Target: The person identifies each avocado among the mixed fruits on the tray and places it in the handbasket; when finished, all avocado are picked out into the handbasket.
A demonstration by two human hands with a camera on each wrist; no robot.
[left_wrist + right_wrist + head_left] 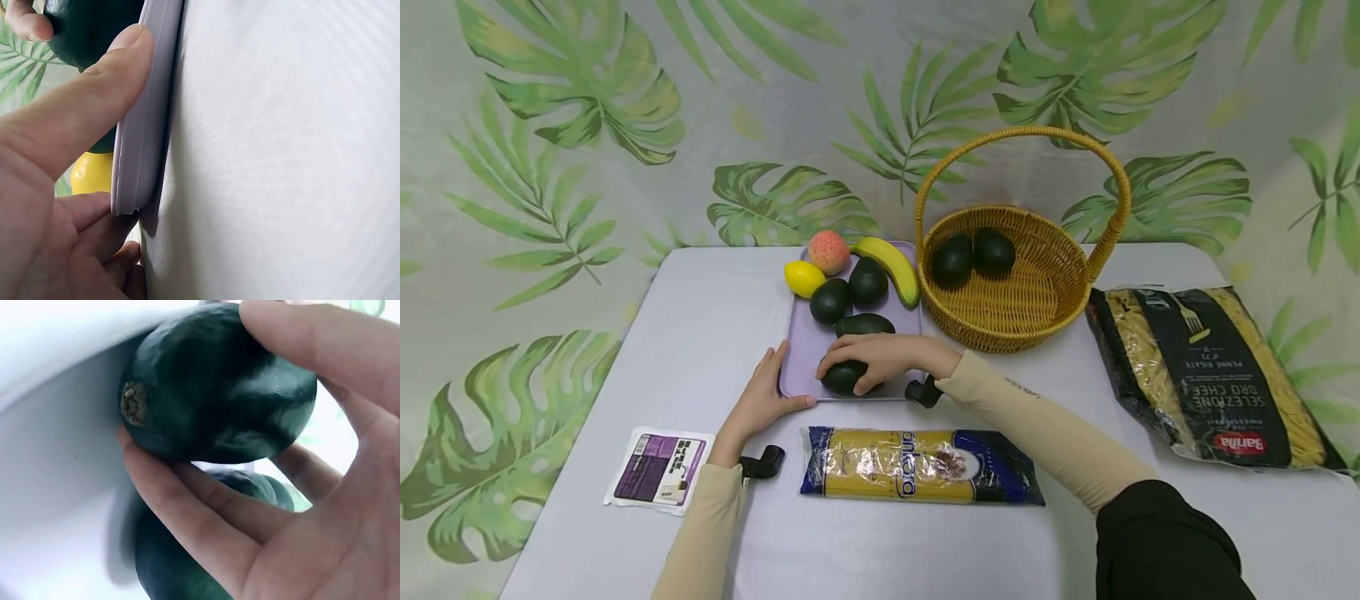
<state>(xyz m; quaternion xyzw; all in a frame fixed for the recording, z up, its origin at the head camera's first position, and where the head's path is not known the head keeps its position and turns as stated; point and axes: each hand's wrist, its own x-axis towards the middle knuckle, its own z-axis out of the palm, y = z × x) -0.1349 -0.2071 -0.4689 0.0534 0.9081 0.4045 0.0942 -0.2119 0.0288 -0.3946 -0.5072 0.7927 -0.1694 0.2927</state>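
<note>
My right hand grips a dark green avocado near the front edge of the lilac tray. In the right wrist view, thumb and fingers curl round this avocado, its brown stem scar showing. Another avocado lies just behind, partly hidden by the hand. Two more avocados sit farther back on the tray. With fingers extended, my left hand touches the tray's front left corner. The left wrist view shows its thumb against the tray's front wall and the other fingers by the side.
A lemon, a peach and a banana lie at the tray's back. The wicker basket with a tall handle holds two avocados. Spaghetti, a penne bag and a purple-white packet lie around.
</note>
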